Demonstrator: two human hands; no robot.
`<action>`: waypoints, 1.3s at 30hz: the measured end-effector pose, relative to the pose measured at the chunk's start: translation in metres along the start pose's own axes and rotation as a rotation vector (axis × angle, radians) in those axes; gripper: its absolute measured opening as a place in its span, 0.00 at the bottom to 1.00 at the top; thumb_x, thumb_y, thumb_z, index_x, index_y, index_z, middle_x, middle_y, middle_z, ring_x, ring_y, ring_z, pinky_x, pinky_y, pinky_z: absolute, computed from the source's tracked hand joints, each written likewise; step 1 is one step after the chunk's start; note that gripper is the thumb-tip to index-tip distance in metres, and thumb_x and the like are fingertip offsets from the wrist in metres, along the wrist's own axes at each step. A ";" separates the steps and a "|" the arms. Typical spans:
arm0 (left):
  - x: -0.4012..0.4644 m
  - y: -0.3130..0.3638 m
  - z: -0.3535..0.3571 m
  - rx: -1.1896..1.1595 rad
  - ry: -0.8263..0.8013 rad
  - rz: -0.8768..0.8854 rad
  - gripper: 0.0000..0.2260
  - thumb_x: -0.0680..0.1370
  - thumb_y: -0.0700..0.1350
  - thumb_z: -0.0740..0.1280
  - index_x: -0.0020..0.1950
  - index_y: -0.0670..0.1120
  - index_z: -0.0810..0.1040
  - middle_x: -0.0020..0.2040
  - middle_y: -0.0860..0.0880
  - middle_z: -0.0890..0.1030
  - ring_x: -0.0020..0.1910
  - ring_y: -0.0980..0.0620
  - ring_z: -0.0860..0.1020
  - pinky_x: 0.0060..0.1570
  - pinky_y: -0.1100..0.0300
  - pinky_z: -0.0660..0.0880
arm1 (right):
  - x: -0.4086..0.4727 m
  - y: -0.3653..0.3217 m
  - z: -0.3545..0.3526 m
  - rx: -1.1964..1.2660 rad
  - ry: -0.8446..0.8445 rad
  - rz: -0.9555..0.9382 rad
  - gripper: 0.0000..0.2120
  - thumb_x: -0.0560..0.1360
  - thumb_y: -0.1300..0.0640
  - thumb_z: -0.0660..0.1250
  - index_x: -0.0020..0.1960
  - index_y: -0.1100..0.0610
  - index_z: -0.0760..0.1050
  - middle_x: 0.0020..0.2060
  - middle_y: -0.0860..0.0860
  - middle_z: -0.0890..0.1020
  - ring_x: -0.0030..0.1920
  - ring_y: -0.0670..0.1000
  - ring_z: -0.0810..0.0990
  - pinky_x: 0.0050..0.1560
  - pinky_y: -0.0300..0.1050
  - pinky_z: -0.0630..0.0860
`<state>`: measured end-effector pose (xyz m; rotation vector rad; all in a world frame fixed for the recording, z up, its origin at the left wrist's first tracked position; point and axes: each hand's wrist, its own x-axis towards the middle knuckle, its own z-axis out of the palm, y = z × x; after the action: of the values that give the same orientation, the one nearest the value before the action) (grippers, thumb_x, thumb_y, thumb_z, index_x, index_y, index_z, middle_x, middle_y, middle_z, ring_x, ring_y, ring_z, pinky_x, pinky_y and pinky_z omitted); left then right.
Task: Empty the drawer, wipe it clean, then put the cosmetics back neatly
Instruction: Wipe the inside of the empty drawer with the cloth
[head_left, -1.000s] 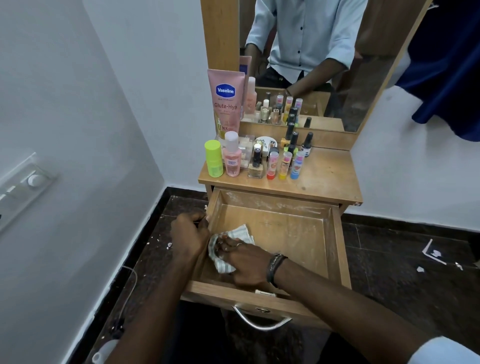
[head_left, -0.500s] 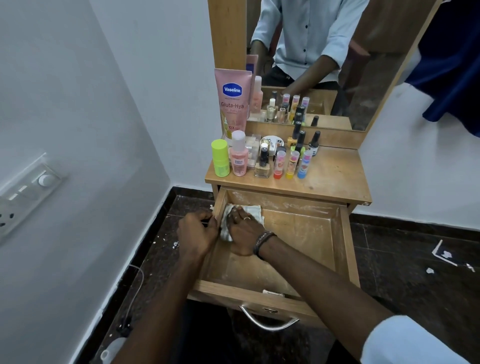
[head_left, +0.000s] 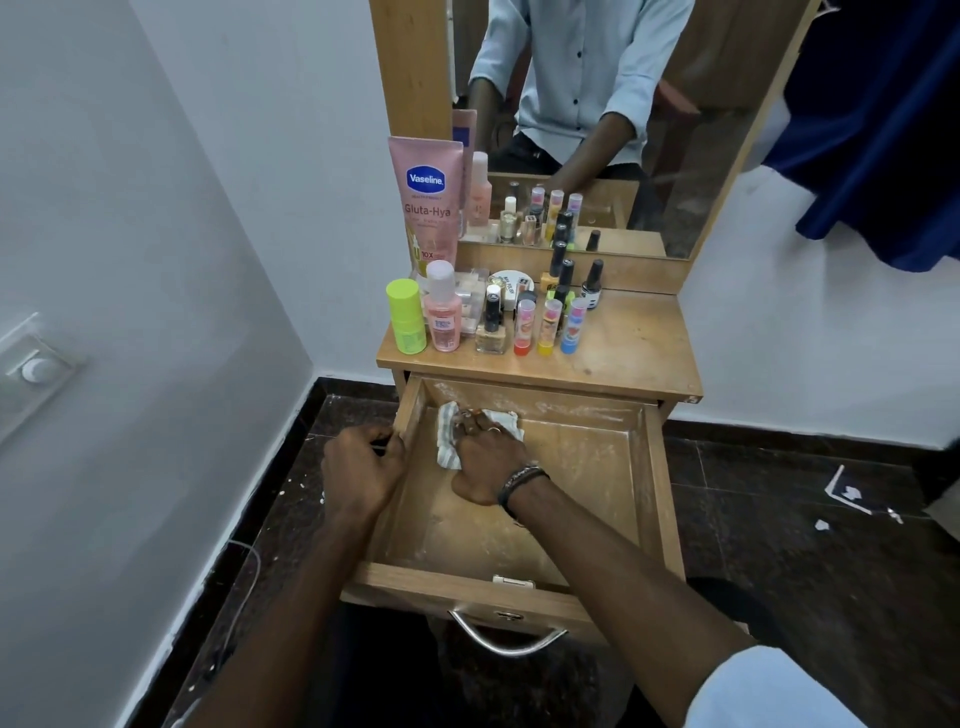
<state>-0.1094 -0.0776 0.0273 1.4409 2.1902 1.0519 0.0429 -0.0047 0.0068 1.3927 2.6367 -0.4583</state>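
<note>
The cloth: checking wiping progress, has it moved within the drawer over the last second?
Yes. The cloth went from the drawer's near-left area to its far-left corner.

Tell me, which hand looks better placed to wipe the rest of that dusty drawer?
The right hand, probably. It presses the cloth onto the floor of the drawer at the back left corner, with pale streaks to its right. The left hand grips the drawer's left wall, steadying it.

Open wooden drawer (head_left: 644, 499), pulled out below the tabletop, dusty white streaks inside. Crumpled white striped cloth (head_left: 448, 451) in drawer's far-left corner. Assorted cosmetic bottles and tubes (head_left: 488, 306) upright on tabletop above drawer.
</note>
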 end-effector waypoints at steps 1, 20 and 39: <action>0.001 -0.001 0.001 0.008 0.007 0.008 0.07 0.75 0.42 0.68 0.44 0.44 0.86 0.39 0.47 0.86 0.39 0.48 0.83 0.40 0.56 0.78 | -0.006 0.003 -0.004 0.014 -0.002 0.023 0.35 0.75 0.54 0.64 0.77 0.65 0.57 0.77 0.59 0.61 0.77 0.57 0.58 0.73 0.52 0.64; -0.002 0.002 0.001 0.025 0.034 0.009 0.08 0.76 0.40 0.67 0.49 0.42 0.85 0.46 0.44 0.86 0.44 0.46 0.83 0.44 0.59 0.73 | -0.053 0.056 -0.021 -0.369 -0.066 0.324 0.14 0.79 0.64 0.61 0.63 0.58 0.76 0.60 0.57 0.80 0.60 0.59 0.79 0.54 0.51 0.78; -0.002 -0.001 0.003 0.019 0.043 0.004 0.08 0.76 0.42 0.68 0.50 0.42 0.85 0.46 0.44 0.86 0.45 0.45 0.83 0.49 0.50 0.79 | -0.090 0.032 -0.010 -0.335 -0.218 0.330 0.15 0.81 0.57 0.61 0.63 0.60 0.78 0.60 0.58 0.81 0.59 0.58 0.81 0.51 0.49 0.78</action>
<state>-0.1074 -0.0782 0.0243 1.4447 2.2331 1.0758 0.1209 -0.0548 0.0318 1.5229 2.1349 -0.1132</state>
